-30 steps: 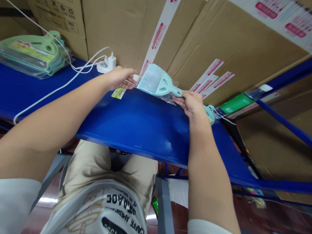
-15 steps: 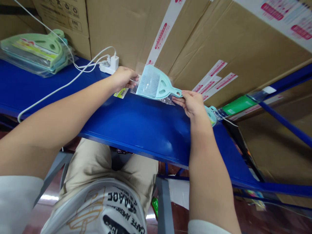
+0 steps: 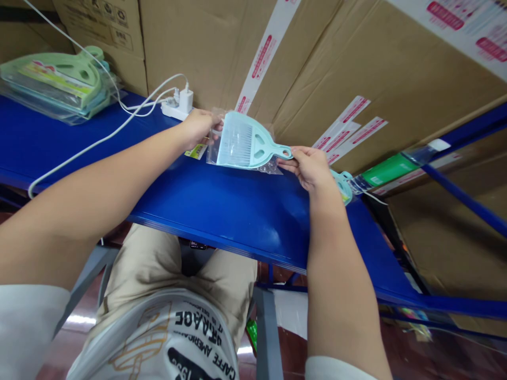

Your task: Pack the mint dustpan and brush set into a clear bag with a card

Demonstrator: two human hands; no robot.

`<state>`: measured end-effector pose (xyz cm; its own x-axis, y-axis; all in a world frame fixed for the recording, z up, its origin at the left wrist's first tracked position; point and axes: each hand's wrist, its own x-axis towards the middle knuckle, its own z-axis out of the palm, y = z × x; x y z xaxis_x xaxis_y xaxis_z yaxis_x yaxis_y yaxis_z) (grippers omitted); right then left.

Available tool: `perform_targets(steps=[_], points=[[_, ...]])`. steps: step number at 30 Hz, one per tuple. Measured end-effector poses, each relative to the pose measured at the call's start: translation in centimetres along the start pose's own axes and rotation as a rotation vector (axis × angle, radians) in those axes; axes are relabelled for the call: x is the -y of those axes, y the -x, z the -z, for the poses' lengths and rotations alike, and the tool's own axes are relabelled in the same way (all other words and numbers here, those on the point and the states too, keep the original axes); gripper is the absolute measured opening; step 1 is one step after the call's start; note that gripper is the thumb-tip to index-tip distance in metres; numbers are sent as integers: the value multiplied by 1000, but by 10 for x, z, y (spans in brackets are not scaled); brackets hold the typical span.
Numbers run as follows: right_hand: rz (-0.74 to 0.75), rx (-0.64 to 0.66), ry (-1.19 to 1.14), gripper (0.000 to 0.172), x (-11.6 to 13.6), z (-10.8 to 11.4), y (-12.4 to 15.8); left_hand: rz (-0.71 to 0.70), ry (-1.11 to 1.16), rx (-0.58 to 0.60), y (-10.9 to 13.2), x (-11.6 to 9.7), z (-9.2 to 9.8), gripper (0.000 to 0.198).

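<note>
In the head view, near the upper middle of the frame, the left hand (image 3: 198,126) pinched the clear bag (image 3: 216,150) around a pale blue dustpan set (image 3: 243,145). The right hand (image 3: 311,169) gripped its handle above the blue shelf (image 3: 229,206).

Blue shelf (image 3: 222,206) carries packaged dustpans (image 3: 55,84), a charger (image 3: 180,103) and cable (image 3: 99,140).

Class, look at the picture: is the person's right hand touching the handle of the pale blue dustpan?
Touching. The head view shows the right hand with its fingertips pinching the end of the dustpan handle.
</note>
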<state>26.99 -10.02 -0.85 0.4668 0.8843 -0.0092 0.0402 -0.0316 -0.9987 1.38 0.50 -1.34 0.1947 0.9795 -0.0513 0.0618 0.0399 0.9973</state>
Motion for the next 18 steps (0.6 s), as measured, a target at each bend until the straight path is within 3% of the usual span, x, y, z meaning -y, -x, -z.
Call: perform_targets(steps=[7, 10, 16, 18], points=[[-42, -46, 16, 27, 1, 4, 0, 48, -42, -79, 2, -3, 0, 17], [-42, -52, 29, 26, 1, 5, -1, 70, -38, -64, 2, -2, 0, 10], [-20, -80, -7, 27, 0, 10, -6, 194, -60, 273, 2, 1, 4, 16], [-41, -103, -3, 30, 1, 13, -8, 210, -109, 335, 4, 0, 6, 22]])
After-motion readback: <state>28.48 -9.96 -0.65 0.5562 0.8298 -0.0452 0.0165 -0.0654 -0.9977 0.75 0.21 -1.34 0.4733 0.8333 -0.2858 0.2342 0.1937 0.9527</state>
